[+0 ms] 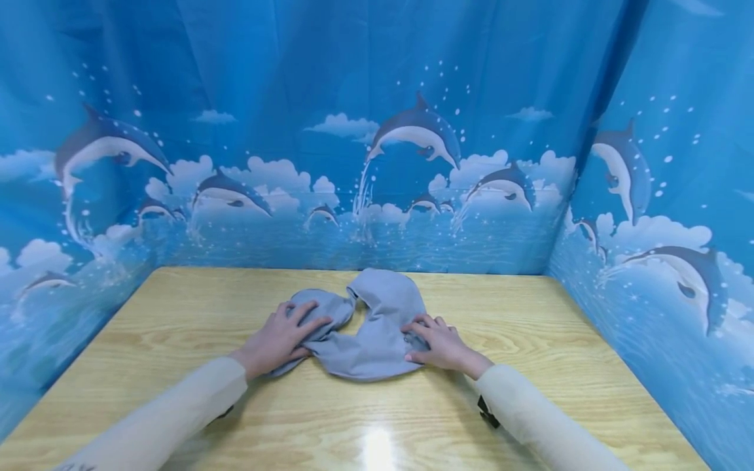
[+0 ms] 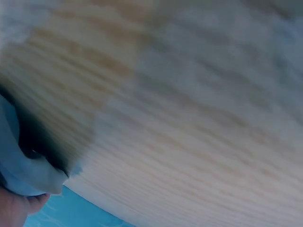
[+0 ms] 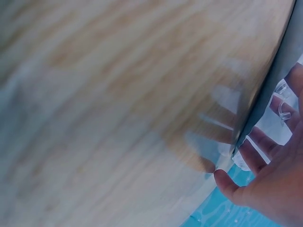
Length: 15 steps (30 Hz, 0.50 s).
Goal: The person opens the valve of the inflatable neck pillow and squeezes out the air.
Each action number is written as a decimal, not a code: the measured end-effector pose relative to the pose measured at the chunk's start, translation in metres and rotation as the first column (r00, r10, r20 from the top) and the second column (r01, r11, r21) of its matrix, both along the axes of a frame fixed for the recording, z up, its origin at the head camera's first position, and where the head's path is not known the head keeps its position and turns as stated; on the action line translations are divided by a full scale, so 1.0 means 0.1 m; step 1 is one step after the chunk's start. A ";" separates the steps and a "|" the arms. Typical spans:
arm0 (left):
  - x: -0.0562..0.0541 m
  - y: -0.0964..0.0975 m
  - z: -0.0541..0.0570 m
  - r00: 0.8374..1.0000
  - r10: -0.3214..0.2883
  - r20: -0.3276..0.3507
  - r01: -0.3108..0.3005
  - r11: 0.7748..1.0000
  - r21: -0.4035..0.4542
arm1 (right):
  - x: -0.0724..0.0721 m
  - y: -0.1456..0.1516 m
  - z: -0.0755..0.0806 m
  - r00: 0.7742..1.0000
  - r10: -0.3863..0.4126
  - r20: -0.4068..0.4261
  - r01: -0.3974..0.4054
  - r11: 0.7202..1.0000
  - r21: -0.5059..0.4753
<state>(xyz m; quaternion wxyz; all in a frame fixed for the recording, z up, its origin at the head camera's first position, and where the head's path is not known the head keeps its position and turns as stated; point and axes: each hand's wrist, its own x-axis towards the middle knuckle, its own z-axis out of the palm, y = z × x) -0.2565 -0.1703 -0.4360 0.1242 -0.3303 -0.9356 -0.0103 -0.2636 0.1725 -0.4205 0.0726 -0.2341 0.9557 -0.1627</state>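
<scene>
1 grey cloth (image 1: pixel 370 350), frame ctr. 2 hands: L hand (image 1: pixel 281 340) spread atop it, R hand (image 1: pixel 440 343) at its rt edge, fingers loose, ungripped. 1 table (image 1: pixel 330 432) below, dolphin curtain (image 1: pixel 501 72) up top.

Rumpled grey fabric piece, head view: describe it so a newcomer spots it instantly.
Find the pale yellow wood-grain table below the blue dolphin-print curtain. Centrally, toward its far edge, the person's bare left hand and bare right hand rest on a rumpled grey fabric piece. Its matte folds and middle gap set it apart from the glossy table and patterned curtain.
</scene>
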 end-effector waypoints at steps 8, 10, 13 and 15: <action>-0.02 -0.06 -0.02 0.998 -0.016 0.064 0.011 0.997 0.074 | -0.01 0.01 -0.01 1.000 0.009 0.004 -0.009 1.000 0.002; -0.04 -0.10 -0.02 0.993 -0.038 0.109 0.025 0.993 0.119 | -0.01 0.01 0.00 1.000 0.013 0.007 -0.013 1.000 0.001; -0.06 -0.16 -0.02 0.982 -0.048 0.181 0.018 0.986 0.165 | -0.01 0.01 -0.01 1.000 0.018 0.009 -0.018 1.000 0.002; -0.08 -0.20 -0.02 0.972 -0.046 0.231 0.002 0.983 0.185 | -0.01 0.01 -0.01 1.000 0.020 0.009 -0.020 1.000 0.004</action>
